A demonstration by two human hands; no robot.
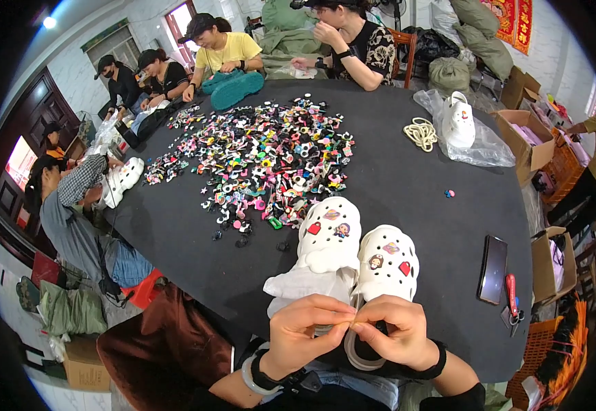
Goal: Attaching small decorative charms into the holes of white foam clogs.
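Pinching with left hand (312, 334) and right hand (397, 334), tips together, perhaps on something too small to tell, over the heel ends of two clogs (388, 282) on the table (442, 236), seemingly partway done, with charms (342, 230) on both and space left bare.

The room is brightly and evenly lit; a ceiling lamp (49, 22) glares at upper left, and a doorway (180, 22) at the back is washed out to white. Highlights glint on the clear plastic bag (490, 152). The white clogs (392, 281) look sharp. Fisheye distortion bends the black tabletop (414, 185), and darkness fills the corners.
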